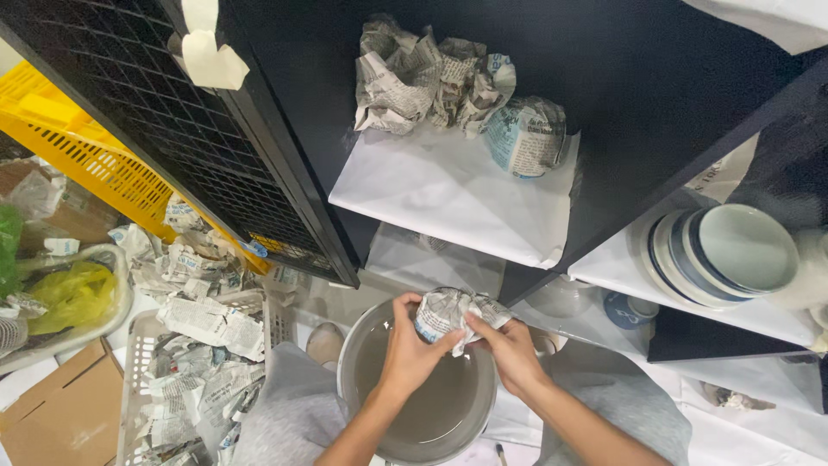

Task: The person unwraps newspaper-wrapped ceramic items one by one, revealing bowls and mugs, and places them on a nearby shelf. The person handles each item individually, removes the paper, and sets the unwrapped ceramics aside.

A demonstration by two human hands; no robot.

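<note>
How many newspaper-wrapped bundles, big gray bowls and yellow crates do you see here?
Newspaper-wrapped bundles: 3, one in both hands, one crumpled on the shelf, one round beside it
Large gray bowl: 1
Yellow crate: 1
Total: 5
The left hand and right hand grip the bundle over the bowl.

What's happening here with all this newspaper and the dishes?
A person holds a newspaper-wrapped bundle in both hands, left hand and right hand, above a large grey bowl resting at their lap. More wrapped bundles sit on a white-lined shelf, a stack of blue-rimmed bowls stands on the next shelf, and crumpled newspaper fills a white basket on the left.
</note>
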